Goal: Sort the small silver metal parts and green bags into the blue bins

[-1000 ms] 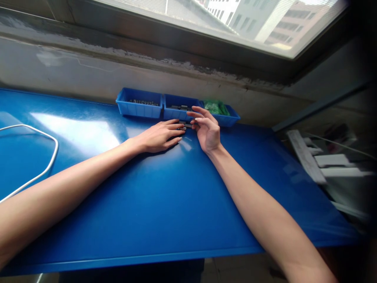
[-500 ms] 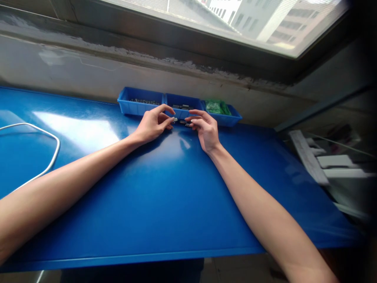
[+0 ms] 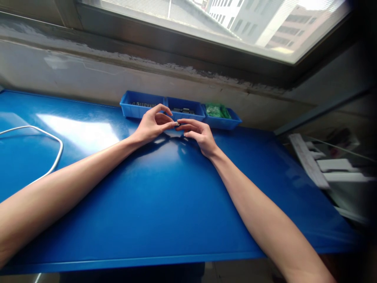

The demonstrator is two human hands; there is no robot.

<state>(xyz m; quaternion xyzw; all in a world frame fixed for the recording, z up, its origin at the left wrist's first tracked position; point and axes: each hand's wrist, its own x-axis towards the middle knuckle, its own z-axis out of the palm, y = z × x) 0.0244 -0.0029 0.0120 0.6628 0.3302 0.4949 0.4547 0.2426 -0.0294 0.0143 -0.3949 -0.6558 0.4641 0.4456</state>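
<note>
My left hand (image 3: 154,124) is in front of the blue bins, its thumb and fingers pinched on a small light-coloured piece (image 3: 177,124). Fingertips of my right hand (image 3: 200,135) meet the same spot from the right; its thumb is apart from the fingers, and whether it grips anything is too small to tell. Behind the hands, the left bin (image 3: 132,111) contains small metal parts, the middle bin (image 3: 196,116) dark elongated pieces, and the right bin (image 3: 222,123) a green plastic bag (image 3: 217,110).
A white cable (image 3: 60,147) curves over the left side of the blue table (image 3: 165,204). Behind the bins are a wall and a window. White and grey objects (image 3: 335,165) stand beyond the table's right edge.
My right hand has moved left and slightly down, so its fingertips now meet those of my left hand. The dark pieces seen by its fingers before are now hidden. The view has shifted slightly.
</note>
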